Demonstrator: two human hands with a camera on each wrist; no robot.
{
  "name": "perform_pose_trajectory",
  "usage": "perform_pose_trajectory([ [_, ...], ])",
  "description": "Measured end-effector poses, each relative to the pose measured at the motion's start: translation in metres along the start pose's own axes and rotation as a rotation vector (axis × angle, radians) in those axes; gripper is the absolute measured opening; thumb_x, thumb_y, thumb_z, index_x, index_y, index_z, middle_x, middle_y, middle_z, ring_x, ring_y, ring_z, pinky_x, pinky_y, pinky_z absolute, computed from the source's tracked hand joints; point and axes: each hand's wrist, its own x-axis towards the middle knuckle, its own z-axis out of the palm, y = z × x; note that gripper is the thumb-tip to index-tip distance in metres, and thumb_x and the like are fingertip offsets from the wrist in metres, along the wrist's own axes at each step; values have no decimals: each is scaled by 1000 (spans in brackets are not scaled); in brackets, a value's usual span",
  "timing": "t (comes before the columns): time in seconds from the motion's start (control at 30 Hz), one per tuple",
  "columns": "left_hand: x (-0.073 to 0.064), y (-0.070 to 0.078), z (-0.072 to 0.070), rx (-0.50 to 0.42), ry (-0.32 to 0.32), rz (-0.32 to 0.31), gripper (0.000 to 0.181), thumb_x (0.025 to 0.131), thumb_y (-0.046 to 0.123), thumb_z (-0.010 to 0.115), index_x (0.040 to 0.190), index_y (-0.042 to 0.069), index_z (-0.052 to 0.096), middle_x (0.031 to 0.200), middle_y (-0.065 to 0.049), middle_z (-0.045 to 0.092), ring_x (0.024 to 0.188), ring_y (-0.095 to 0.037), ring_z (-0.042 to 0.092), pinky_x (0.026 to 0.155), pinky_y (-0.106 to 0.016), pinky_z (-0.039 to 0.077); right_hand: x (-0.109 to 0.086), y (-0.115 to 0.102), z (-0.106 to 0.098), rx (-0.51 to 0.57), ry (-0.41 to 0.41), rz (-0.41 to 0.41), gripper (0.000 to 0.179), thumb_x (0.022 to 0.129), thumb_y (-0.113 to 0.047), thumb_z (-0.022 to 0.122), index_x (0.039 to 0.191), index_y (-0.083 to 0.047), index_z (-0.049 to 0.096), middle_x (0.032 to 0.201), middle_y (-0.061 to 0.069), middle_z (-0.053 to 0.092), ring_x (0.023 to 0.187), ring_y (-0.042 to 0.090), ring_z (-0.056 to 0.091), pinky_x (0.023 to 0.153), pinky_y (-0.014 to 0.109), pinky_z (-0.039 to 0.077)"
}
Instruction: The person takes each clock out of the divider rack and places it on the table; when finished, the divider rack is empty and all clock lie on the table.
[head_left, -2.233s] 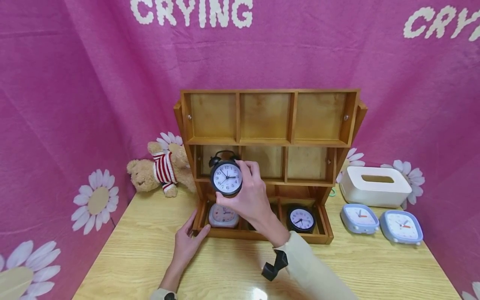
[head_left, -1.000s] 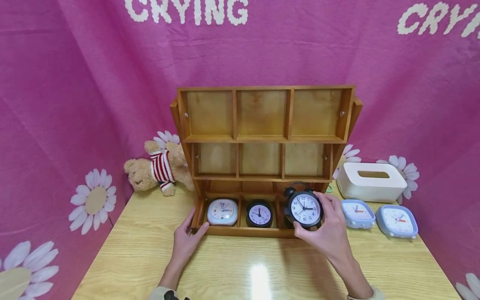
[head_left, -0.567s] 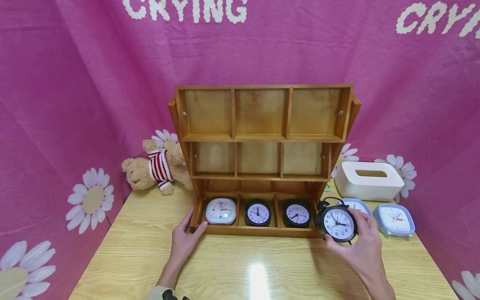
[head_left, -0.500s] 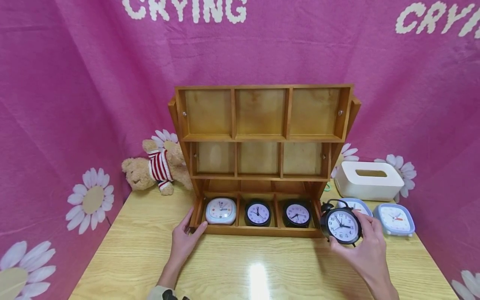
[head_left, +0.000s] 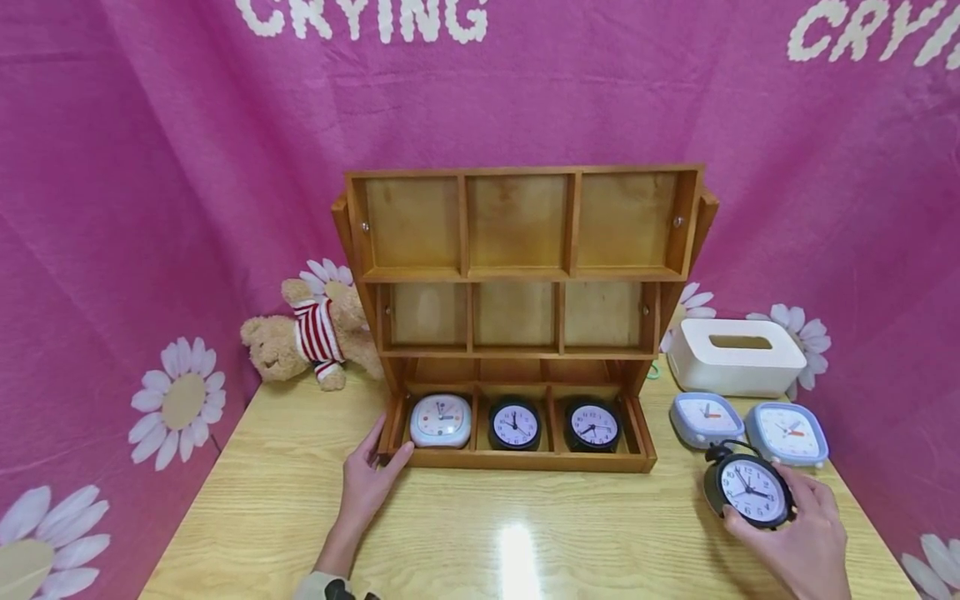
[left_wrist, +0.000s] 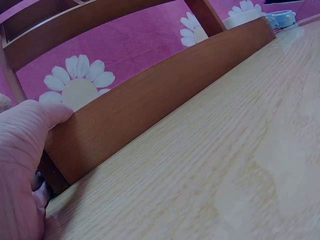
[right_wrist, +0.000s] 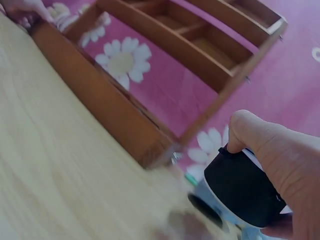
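Note:
My right hand (head_left: pixel 813 537) grips a black twin-bell alarm clock (head_left: pixel 750 490) by its sides, thumb at the lower left of the dial. The clock is tilted, dial up, over the table at the right; in the right wrist view its black casing (right_wrist: pixel 240 182) shows under my thumb. With thumb at the front board and fingers round the side, my left hand (head_left: pixel 367 487) holds the lower left corner of a three-tier wooden shelf (head_left: pixel 525 459). Its bottom row holds a pale rounded clock (head_left: pixel 440 420) and two round black clocks, one in the middle (head_left: pixel 514 424) and one at right (head_left: pixel 592 425).
Two blue square clocks (head_left: pixel 707 419) lie on the table right of the shelf, just behind the held clock. Behind them stands a white tissue box (head_left: pixel 738 367). A teddy bear (head_left: pixel 315 333) in a striped top lies at left. A pink curtain (head_left: pixel 525 100) hangs behind.
My right hand has carried the black twin-bell clock from in front of the shelf's left side, across to the right and down past the shelf's end. My left hand has stayed at the corner.

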Motion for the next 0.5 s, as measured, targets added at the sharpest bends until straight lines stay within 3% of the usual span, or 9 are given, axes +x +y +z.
perform_pose_trajectory([
  [0.13, 0, 2, -1, -4, -4, 5, 72, 92, 19, 82, 155, 7, 50, 159, -14, 46, 144, -28, 43, 117, -42, 37, -4, 21, -9, -42, -15, 43, 82, 44, -14, 89, 120, 9, 65, 112, 31, 57, 102, 42, 51, 77, 40, 35],
  [0.33, -2, 4, -1, -4, -1, 1, 73, 91, 18, 83, 155, 8, 51, 159, -14, 48, 143, -27, 45, 107, -14, 38, -2, 47, -26, -143, -91, 148, 82, 51, -18, 89, 123, 11, 62, 118, 37, 57, 111, 51, 52, 82, 55, 36],
  [0.4, -2, 3, -1, -8, -2, -1, 73, 91, 18, 83, 155, 8, 51, 159, -14, 47, 143, -28, 45, 110, -18, 39, 0, 55, -31, -187, -130, 187, 84, 54, -20, 90, 125, 12, 60, 120, 39, 54, 113, 52, 51, 83, 60, 38],
  [0.5, -2, 3, 0, -13, -4, -2, 72, 91, 18, 83, 155, 8, 50, 160, -14, 46, 144, -28, 43, 117, -34, 38, 3, 68, -37, -229, -203, 228, 86, 61, -25, 90, 129, 14, 55, 124, 42, 50, 116, 55, 47, 85, 65, 38],
])
